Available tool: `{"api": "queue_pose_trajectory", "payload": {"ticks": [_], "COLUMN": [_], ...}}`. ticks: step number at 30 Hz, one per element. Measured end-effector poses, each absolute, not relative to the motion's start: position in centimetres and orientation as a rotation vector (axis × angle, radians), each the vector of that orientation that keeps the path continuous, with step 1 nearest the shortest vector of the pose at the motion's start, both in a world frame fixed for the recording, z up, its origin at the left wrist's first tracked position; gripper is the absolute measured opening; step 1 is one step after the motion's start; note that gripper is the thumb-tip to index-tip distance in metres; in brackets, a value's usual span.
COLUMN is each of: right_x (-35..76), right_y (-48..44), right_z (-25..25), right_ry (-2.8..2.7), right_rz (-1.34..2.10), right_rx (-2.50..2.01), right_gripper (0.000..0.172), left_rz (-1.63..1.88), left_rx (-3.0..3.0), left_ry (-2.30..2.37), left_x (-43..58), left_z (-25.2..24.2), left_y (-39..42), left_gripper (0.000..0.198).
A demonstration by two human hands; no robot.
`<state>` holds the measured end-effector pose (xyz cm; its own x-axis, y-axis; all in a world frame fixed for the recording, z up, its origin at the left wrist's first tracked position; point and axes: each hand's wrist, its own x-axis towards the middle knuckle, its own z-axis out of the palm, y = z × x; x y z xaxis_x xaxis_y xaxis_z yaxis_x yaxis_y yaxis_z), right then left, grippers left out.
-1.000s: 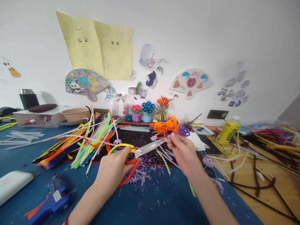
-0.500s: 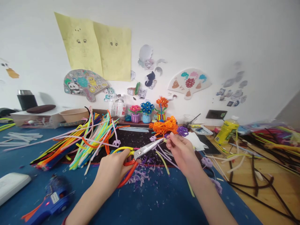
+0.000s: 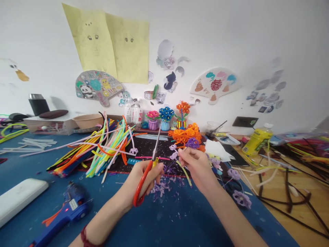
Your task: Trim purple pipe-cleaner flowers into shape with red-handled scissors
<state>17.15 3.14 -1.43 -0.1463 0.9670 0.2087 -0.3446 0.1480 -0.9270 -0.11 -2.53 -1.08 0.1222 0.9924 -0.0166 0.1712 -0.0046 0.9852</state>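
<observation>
My left hand is closed round the red and yellow handles of a pair of scissors. Its blades are together and point up and away. My right hand pinches a bundle of pipe-cleaner stems topped by a purple pipe-cleaner flower, with small lilac loops beside it. The two hands are close together above a blue mat strewn with purple clippings.
A heap of coloured pipe cleaners lies at left centre. A blue glue gun and a white case lie at lower left. Orange flowers, small flower pots, a yellow bottle and dark stems fill the back and right.
The scissors swung from pointing right toward the flower to pointing up and away, blades together. My right hand drew the flower a little left and nearer. The view shifted slightly.
</observation>
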Motion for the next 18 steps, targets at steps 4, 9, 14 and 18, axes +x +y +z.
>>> {"api": "queue_pose_trajectory", "payload": {"ticks": [4,9,14,18], "right_x": [16.74,16.72,16.65,16.56], "right_y": [3.09,2.98,2.90,2.75], "right_z": [-1.89,-1.91,-1.99,-2.10], "right_ry": [-1.184,-1.155,-1.175,-1.293], "right_rz": [1.359,1.344,1.387,1.406], "right_rx": [-0.731,-0.720,-0.699,-0.708], "right_gripper": [0.033,0.031,0.025,0.022], "left_rz": [0.960,0.915,0.938,0.963], "left_rx": [1.414,1.418,1.422,1.403], "left_ry": [1.239,1.282,1.273,1.280], "left_x": [-0.17,-0.29,-0.32,-0.31], "left_z": [-0.97,-0.80,-1.06,-0.95], "left_y": [-2.70,-2.83,-2.71,-2.58], "left_gripper": [0.044,0.040,0.036,0.038]}}
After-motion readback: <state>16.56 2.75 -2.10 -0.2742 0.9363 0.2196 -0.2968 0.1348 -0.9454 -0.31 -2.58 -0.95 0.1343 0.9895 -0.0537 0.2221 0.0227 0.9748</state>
